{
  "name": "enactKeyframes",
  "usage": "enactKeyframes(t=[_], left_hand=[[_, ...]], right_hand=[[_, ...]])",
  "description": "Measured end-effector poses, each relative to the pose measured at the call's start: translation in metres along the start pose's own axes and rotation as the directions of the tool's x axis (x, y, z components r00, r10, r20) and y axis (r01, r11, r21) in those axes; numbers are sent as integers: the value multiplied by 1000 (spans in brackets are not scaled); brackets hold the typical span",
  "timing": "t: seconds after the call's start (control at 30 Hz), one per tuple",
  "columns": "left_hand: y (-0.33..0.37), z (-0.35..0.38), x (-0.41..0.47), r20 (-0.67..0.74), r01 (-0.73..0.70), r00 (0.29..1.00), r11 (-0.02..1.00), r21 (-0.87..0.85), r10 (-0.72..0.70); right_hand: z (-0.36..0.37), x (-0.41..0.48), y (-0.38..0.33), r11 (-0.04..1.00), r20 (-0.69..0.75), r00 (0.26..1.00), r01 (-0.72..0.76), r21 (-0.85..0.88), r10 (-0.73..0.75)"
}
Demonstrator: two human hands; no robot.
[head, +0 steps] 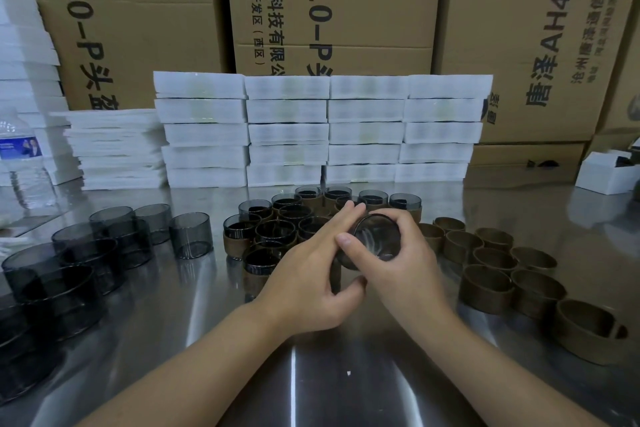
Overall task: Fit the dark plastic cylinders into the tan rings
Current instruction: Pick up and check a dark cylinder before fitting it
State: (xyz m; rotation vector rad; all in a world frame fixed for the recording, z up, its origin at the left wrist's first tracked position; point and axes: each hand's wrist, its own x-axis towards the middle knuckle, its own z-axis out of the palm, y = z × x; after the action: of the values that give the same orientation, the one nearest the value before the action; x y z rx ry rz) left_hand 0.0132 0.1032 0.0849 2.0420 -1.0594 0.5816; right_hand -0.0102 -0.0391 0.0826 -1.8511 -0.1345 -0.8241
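Observation:
Both hands meet above the table's middle around one dark plastic cylinder (375, 236), tilted with its open mouth toward me. My right hand (405, 267) grips the cylinder, thumb across its rim. My left hand (308, 274) holds a tan ring (335, 274) at the cylinder's lower end, mostly hidden by fingers. Several bare dark cylinders (190, 234) stand at the left. Several empty tan rings (486, 282) lie at the right. Behind the hands stands a cluster of cylinders fitted in rings (275, 232).
The steel table (311, 374) reflects light. Stacks of white foam trays (287, 132) line the back, with cardboard boxes (332, 3) behind them. A water bottle (24, 163) stands far left and a small white box (606, 173) far right.

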Motion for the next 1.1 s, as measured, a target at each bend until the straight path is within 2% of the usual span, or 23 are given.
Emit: enactKeyframes(t=[0.47,0.67,0.93,1.1], left_hand=[[-2,3,2,-106,-48,993,993,105,59],[3,2,2,-79,-36,995,957,287,61],[4,1,3,-30,42,999,972,232,-36],[4,2,3,-44,18,999,964,266,-7]], right_hand=[[-4,5,1,999,-54,999,0,47,2],[-4,5,1,999,-64,998,16,38,-13],[-3,4,-1,998,-52,997,59,36,-57],[-4,5,0,996,-48,996,78,46,-76]])
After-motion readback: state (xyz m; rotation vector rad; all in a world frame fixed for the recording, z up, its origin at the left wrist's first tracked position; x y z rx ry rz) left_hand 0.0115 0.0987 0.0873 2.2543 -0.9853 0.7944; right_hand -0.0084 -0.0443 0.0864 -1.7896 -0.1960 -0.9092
